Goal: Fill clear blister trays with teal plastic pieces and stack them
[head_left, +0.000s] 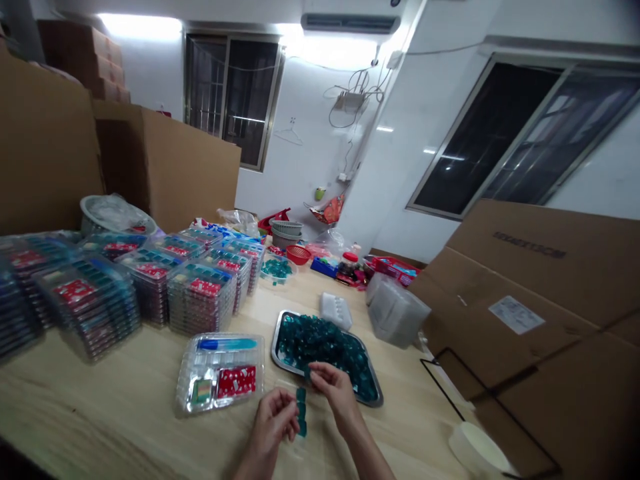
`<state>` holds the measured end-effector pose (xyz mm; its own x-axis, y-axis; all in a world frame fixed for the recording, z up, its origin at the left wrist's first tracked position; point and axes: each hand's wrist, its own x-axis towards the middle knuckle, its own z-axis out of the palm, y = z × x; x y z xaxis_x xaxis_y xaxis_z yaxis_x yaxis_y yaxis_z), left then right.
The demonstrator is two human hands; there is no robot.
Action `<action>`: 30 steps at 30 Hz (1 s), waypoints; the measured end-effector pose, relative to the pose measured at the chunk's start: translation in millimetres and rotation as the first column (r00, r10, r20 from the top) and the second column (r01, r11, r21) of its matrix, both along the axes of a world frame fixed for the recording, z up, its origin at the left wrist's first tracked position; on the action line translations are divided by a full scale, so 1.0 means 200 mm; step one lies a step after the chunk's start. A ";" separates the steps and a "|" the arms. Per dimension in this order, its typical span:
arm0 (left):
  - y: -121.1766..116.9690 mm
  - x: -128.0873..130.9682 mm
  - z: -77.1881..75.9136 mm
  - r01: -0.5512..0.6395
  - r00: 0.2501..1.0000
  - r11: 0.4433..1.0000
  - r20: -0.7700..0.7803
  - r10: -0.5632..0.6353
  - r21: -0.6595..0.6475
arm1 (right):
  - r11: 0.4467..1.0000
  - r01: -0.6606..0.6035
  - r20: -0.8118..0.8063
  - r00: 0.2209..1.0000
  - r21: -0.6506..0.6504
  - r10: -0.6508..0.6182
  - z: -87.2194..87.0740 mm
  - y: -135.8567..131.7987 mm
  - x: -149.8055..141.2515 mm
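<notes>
My left hand [277, 415] is closed in a pinch on a short row of small teal squares [301, 412], which stands out along its fingertips. The fingers of my right hand [334, 393] are pinched on a single teal square [307, 373] just above that row, at the near edge of a metal tray [376, 395]. A heap of the same teal pieces [325, 343] fills the tray. To the left lies an open clear plastic case [187, 363] with a blue pen [227, 344], a red patterned packet [236, 382] and a small striped block [201, 392] in its compartments.
Stacks of filled clear cases [200, 300] line the left side. Behind the tray are a white moulded piece [335, 311], a bowl of teal pieces [277, 268] and a red basket [299, 255]. Clear plastic trays [397, 313], a cardboard box [530, 293] and a white bowl [480, 450] are on the right.
</notes>
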<state>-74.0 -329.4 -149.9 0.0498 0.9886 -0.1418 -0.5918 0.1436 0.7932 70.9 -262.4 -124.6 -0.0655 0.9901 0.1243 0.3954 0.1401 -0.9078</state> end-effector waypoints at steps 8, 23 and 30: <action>-0.03 0.01 0.06 0.056 0.990 0.991 -0.135 -0.039 0.123 | 0.967 -0.081 -0.546 0.835 -0.242 -0.067 0.02 -0.29 -0.08; -0.06 0.02 0.07 0.190 0.970 0.975 -0.172 -0.169 0.115 | 0.976 -0.023 -0.528 0.844 -0.215 -0.097 0.04 -0.37 -0.05; -0.07 0.00 0.07 0.234 0.966 0.965 -0.141 -0.217 0.117 | 0.977 -0.039 -0.491 0.868 -0.211 -0.072 0.06 -0.37 -0.03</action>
<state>-73.2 -342.4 -135.0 0.2640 0.9641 -0.0303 -0.4507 0.1510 0.8798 64.9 -336.9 -113.3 -0.0335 0.9969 -0.0717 -0.1116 -0.0750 -0.9909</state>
